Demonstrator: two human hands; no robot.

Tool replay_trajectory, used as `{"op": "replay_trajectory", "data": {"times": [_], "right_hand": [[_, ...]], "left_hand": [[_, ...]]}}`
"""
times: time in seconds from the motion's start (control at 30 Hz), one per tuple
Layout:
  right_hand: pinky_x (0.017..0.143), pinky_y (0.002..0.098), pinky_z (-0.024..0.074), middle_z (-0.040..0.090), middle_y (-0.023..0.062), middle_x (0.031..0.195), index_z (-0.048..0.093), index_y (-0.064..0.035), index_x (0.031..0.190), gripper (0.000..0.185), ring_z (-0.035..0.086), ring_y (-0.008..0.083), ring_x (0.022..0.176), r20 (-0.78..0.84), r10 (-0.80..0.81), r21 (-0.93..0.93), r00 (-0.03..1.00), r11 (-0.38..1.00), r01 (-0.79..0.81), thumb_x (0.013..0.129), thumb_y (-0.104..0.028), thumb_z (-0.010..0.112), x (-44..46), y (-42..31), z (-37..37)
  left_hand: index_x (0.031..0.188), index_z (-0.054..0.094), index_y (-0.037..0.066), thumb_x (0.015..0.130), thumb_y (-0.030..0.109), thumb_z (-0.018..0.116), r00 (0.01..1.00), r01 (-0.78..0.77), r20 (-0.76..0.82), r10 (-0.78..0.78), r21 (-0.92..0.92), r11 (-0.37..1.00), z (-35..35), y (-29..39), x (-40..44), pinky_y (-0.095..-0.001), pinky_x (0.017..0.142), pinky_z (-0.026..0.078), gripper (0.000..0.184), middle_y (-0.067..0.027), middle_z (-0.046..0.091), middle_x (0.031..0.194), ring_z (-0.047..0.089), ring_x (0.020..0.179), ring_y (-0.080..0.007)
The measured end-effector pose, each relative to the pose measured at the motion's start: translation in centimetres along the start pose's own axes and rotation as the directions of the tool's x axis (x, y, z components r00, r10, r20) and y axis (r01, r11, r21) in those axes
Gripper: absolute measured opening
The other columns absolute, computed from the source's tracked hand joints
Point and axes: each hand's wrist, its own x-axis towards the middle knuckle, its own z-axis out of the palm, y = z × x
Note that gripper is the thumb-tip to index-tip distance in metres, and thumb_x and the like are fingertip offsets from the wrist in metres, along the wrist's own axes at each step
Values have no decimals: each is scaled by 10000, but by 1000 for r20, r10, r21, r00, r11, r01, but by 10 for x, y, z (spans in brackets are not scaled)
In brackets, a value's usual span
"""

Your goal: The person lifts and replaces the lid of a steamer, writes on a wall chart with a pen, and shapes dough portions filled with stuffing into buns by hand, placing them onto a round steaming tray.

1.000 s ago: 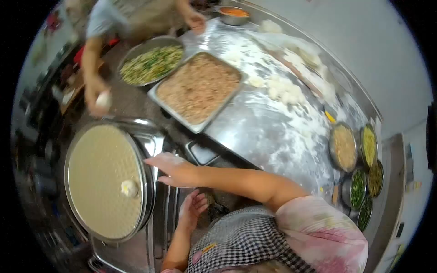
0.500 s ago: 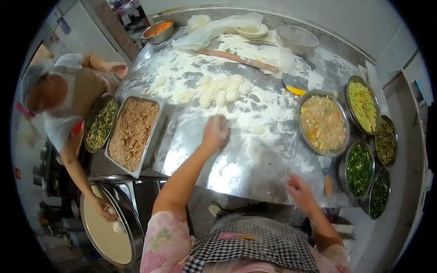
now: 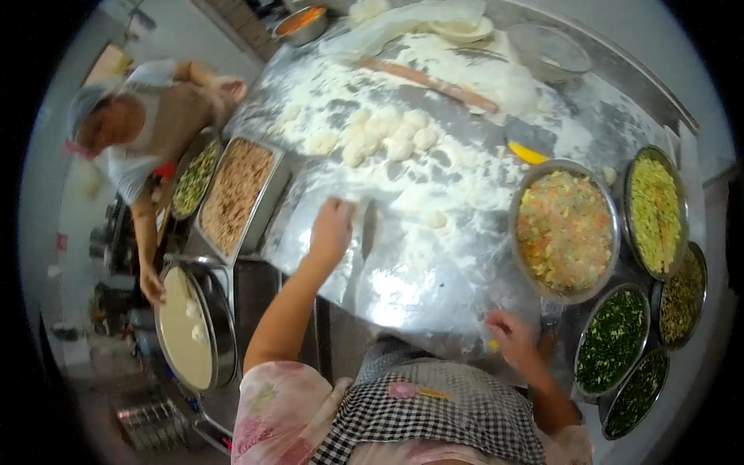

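Note:
My left hand (image 3: pixel 333 226) is over the near left part of the floury metal table (image 3: pixel 387 287), fingers curled together; what they hold, if anything, is too small to tell. Beyond it lies a cluster of pale dough pieces (image 3: pixel 400 149). One single dough piece (image 3: pixel 436 220) sits apart, to the right. At the table's near edge is my right hand (image 3: pixel 511 339), empty, its fingers partly spread. A small yellow bit shows beside its fingertips. The large bowl of mixed vegetable filling (image 3: pixel 564 232) stands up and to the right of that hand.
Bowls of chopped greens (image 3: pixel 612 339) and shredded yellow-green vegetable (image 3: pixel 655 213) line the right. A rolling pin (image 3: pixel 430 82) lies far back. At left are a meat tray (image 3: pixel 236 198), a round steamer (image 3: pixel 180 333) with white buns, and a co-worker's hand (image 3: pixel 151 285) near its rim.
The view has shifted. My left hand has moved a little left over the table, away from the dough cluster. The co-worker's hand has come off the buns in the steamer.

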Motion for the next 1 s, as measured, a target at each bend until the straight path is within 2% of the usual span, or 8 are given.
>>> {"op": "replay_trajectory", "data": {"times": [0.13,0.23,0.37,0.43,0.5,0.73,0.9,1.0], "right_hand": [[756,297,479,618,118,985,569,-11,1122,272,591,184,873,120,20,-74,993,997,-12,862,-88,563,24,-27,7],[767,304,481,622,120,995,567,-10,1123,272,597,190,890,150,13,-52,989,999,-5,862,-85,559,31,-24,21],[782,305,476,624,117,998,562,-8,1126,278,597,195,893,158,93,-145,983,987,-70,863,-96,560,25,-46,32],[784,305,476,623,119,1001,559,-7,1129,282,597,199,895,157,69,-158,985,986,-44,864,-105,559,15,-37,41],[785,305,475,622,122,1002,557,-8,1131,285,596,203,896,157,84,-168,984,984,-58,866,-113,558,11,-37,46],[766,316,472,614,128,976,566,-7,1097,260,592,217,868,90,168,-138,982,978,-155,869,-131,556,3,-48,70],[766,320,467,605,137,963,564,-1,1088,259,586,230,860,54,74,-168,996,984,-64,873,-145,553,5,-49,88],[772,322,464,603,140,962,558,4,1092,265,584,230,860,69,56,-140,996,989,-46,874,-147,548,5,-61,93]], "left_hand": [[1045,592,77,776,91,617,989,-18,148,31,-90,996,-3,-8,-99,-387,783,465,271,-168,573,1035,556,911,-335],[1047,581,43,781,113,620,999,16,31,-11,-181,983,-4,-22,-104,-400,841,442,278,-162,571,1026,544,968,-340],[1255,455,-10,845,278,519,994,-22,-107,0,-208,978,25,-41,-86,-453,1044,271,504,-227,441,1300,370,1233,-402],[1368,221,-82,879,440,439,945,33,324,-42,33,999,20,-9,-66,-450,1115,98,748,-262,207,1440,156,1356,-389],[1368,222,-90,874,506,421,958,-91,277,78,35,995,38,0,-63,-458,1110,110,799,-261,205,1442,159,1356,-383],[1371,246,-53,840,528,472,959,-147,255,122,82,986,56,3,-24,-494,1088,148,819,-247,237,1433,191,1342,-397],[1368,257,-47,864,477,464,961,-146,246,127,63,987,51,0,-12,-503,1092,129,756,-243,225,1439,167,1352,-385],[1356,330,-5,939,372,333,907,31,415,69,-228,973,56,-24,10,-504,1089,128,562,-208,238,1447,164,1353,-383]]}}
